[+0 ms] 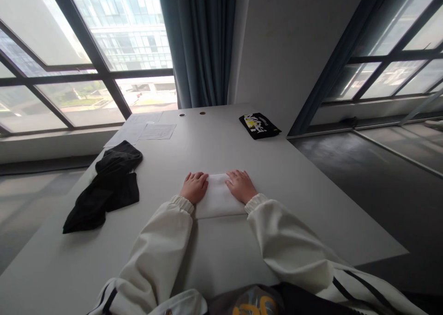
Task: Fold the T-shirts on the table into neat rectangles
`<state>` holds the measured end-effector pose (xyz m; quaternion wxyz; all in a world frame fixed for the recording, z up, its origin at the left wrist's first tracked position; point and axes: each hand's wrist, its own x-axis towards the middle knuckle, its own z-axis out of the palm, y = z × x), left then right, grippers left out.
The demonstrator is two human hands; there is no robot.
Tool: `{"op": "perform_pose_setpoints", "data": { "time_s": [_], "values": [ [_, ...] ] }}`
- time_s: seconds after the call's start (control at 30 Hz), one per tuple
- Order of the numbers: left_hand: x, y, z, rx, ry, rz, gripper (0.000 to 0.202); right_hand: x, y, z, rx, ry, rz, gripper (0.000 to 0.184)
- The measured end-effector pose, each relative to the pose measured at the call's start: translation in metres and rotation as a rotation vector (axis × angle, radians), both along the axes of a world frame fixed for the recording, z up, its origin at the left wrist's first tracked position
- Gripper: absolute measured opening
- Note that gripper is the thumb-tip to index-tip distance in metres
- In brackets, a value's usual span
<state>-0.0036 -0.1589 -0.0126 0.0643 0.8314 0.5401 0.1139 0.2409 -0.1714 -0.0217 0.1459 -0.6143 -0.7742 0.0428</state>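
Observation:
A folded white cloth point(218, 196) lies flat on the white table point(284, 176), straight in front of me. My left hand point(194, 186) rests on its left edge with the fingers curled down onto the fabric. My right hand point(241, 185) lies flat on its right edge, fingers stretched out and pressing on the cloth. Both arms are in white sleeves with elastic cuffs. Neither hand lifts or grips the cloth.
A crumpled black garment point(107, 185) lies to the left on the table. A black pouch with yellow and white print point(259, 124) sits at the far right corner. Sheets of paper point(157, 131) lie at the far left. Windows and a blue curtain stand behind.

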Motion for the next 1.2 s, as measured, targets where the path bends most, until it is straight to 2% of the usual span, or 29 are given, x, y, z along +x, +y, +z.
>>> {"op": "perform_pose_setpoints", "data": {
  "time_s": [0.2, 0.37, 0.53, 0.7, 0.83, 0.93, 1.07, 1.13, 1.2],
  "values": [
    [-0.042, 0.016, -0.002, -0.065, -0.044, 0.074, 0.037, 0.032, 0.015, -0.003, 0.001, 0.045, -0.026, 0.035],
    [-0.051, 0.021, -0.005, -0.064, -0.091, 0.122, 0.034, 0.045, 0.023, -0.008, 0.020, 0.056, -0.032, 0.031],
    [-0.057, 0.023, -0.002, -0.065, -0.102, 0.071, 0.031, 0.048, 0.024, -0.011, 0.051, 0.111, -0.016, 0.026],
    [-0.074, 0.024, -0.003, -0.119, -0.158, -0.065, 0.029, 0.046, 0.021, -0.011, 0.054, 0.155, 0.029, 0.025],
    [-0.078, 0.022, 0.000, -0.132, -0.152, -0.054, 0.031, 0.045, 0.020, -0.006, 0.049, 0.181, 0.045, 0.024],
    [-0.066, 0.011, 0.013, -0.083, -0.085, 0.014, 0.029, 0.043, 0.016, 0.004, 0.056, 0.145, 0.028, 0.027],
    [-0.022, -0.023, 0.028, 0.115, -0.054, 0.152, 0.036, 0.022, -0.006, 0.020, 0.200, 0.077, -0.019, 0.039],
    [0.006, -0.042, 0.026, 0.149, -0.069, 0.115, 0.042, 0.003, -0.023, 0.021, 0.247, 0.061, 0.029, 0.047],
    [0.027, -0.056, 0.016, 0.139, -0.046, 0.052, 0.049, -0.016, -0.037, 0.014, 0.179, 0.025, 0.118, 0.051]
  ]
}}
